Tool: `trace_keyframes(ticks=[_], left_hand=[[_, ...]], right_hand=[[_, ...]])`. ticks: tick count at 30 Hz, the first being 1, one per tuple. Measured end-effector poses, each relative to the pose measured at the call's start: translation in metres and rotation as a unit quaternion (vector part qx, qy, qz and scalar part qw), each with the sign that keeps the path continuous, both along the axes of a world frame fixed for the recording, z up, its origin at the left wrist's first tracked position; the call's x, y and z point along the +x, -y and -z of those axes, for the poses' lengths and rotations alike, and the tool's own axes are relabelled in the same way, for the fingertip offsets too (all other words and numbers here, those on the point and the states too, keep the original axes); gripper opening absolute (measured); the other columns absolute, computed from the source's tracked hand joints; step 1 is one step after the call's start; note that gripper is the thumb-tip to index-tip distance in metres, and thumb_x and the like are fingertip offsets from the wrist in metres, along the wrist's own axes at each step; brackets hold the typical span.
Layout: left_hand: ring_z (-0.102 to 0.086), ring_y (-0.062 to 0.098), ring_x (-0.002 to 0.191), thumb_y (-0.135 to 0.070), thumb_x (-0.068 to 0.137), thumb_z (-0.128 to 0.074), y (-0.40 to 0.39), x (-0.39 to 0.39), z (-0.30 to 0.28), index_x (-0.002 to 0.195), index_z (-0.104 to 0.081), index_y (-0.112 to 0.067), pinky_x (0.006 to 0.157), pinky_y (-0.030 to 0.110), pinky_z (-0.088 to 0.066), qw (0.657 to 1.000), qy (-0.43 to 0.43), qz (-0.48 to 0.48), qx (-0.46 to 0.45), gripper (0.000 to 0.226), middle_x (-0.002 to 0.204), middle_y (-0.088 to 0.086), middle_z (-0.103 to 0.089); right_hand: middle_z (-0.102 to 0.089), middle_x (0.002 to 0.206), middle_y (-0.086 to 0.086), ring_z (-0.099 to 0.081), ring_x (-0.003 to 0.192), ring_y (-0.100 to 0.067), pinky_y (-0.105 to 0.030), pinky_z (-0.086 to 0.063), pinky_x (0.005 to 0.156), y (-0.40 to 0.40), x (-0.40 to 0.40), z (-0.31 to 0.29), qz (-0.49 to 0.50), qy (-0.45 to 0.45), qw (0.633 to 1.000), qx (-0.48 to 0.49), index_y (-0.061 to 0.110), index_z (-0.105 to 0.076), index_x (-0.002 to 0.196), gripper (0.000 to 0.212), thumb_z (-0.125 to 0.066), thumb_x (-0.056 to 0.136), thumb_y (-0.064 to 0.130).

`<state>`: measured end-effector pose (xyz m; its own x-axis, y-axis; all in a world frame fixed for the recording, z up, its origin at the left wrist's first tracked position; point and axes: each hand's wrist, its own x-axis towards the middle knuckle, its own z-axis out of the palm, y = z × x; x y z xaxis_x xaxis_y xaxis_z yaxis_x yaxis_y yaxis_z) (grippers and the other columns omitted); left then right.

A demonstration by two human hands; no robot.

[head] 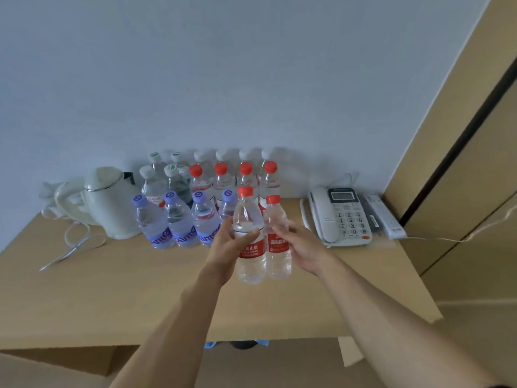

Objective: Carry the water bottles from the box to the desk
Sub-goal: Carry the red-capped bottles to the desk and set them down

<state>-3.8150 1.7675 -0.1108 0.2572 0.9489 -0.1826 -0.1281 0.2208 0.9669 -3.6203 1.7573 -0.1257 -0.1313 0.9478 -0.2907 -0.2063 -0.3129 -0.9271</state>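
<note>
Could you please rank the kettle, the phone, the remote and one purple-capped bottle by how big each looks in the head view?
1. Kettle
2. Phone
3. Purple-capped bottle and remote: they look much alike, so I won't rank them.

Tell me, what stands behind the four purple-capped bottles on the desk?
Behind the purple-capped bottles stand red-capped bottles and white-capped bottles. Their lower parts are covered.

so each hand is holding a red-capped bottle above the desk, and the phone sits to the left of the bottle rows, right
Not quite. The head view shows the phone to the right of the bottle rows; the white kettle is on the left. The rest holds: the left hand and right hand each hold a red-capped bottle above the desk.
</note>
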Motion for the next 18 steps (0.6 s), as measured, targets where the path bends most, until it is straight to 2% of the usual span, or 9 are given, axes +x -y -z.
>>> trace_keyframes(ticks=[2,5,8,10,12,16,18], left_hand=[[-0.069,0.028,0.111,-0.017,0.074,-0.082,-0.005,0.001,0.007,0.131,-0.056,-0.013,0.097,0.043,-0.054,1.0,-0.014,0.002,0.018,0.063,0.118,0.011,-0.072],[-0.07,0.021,0.108,-0.023,0.069,-0.084,-0.011,0.001,0.019,0.13,-0.06,-0.019,0.093,0.038,-0.055,0.998,-0.056,0.015,0.04,0.066,0.115,0.004,-0.074],[-0.07,0.016,0.105,-0.021,0.07,-0.088,-0.018,0.002,0.03,0.123,-0.062,-0.03,0.088,0.033,-0.054,0.992,-0.113,0.031,0.052,0.06,0.111,-0.001,-0.074],[-0.069,0.016,0.104,-0.015,0.073,-0.089,-0.022,0.004,0.036,0.122,-0.061,-0.031,0.089,0.034,-0.055,0.986,-0.151,0.038,0.056,0.059,0.11,-0.002,-0.074],[-0.069,0.015,0.101,-0.012,0.071,-0.09,-0.026,0.008,0.041,0.122,-0.06,-0.027,0.088,0.033,-0.056,0.98,-0.185,0.037,0.068,0.061,0.109,-0.002,-0.073],[-0.067,-0.004,0.091,-0.009,0.07,-0.09,-0.029,0.013,0.046,0.117,-0.059,-0.027,0.078,0.022,-0.051,0.968,-0.229,0.023,0.098,0.059,0.104,-0.009,-0.072],[-0.066,-0.005,0.092,-0.01,0.071,-0.089,-0.031,0.015,0.048,0.117,-0.059,-0.029,0.077,0.02,-0.051,0.966,-0.236,0.017,0.101,0.059,0.103,-0.012,-0.071]], right_hand=[[-0.073,0.121,-0.004,-0.066,0.118,-0.021,-0.036,-0.05,0.096,0.003,0.004,0.003,0.027,0.035,0.999,0.011,0.014,-0.063,0.127,0.046,-0.076,0.087,0.03],[-0.074,0.116,-0.001,-0.068,0.113,-0.013,-0.025,-0.05,0.092,0.007,0.01,0.008,0.058,0.077,0.995,0.019,0.021,-0.064,0.12,0.053,-0.086,0.072,0.028],[-0.074,0.117,0.003,-0.067,0.113,-0.009,-0.019,-0.05,0.09,0.007,0.017,0.013,0.051,0.114,0.992,0.028,0.022,-0.06,0.125,0.054,-0.085,0.078,0.013],[-0.074,0.115,0.006,-0.066,0.113,-0.007,-0.022,-0.049,0.094,0.005,0.022,0.016,0.048,0.14,0.989,0.027,0.026,-0.059,0.124,0.054,-0.084,0.079,0.009],[-0.072,0.117,0.004,-0.065,0.114,-0.009,-0.025,-0.048,0.096,0.002,0.026,0.019,0.036,0.167,0.985,0.028,0.022,-0.057,0.127,0.058,-0.084,0.079,0.007],[-0.069,0.121,-0.001,-0.062,0.119,-0.017,-0.041,-0.048,0.105,-0.006,0.03,0.022,0.024,0.24,0.97,0.042,0.019,-0.058,0.13,0.061,-0.086,0.076,0.009],[-0.067,0.121,0.0,-0.061,0.118,-0.018,-0.045,-0.048,0.106,-0.011,0.031,0.023,0.019,0.273,0.961,0.051,0.022,-0.06,0.126,0.057,-0.086,0.077,0.011]])
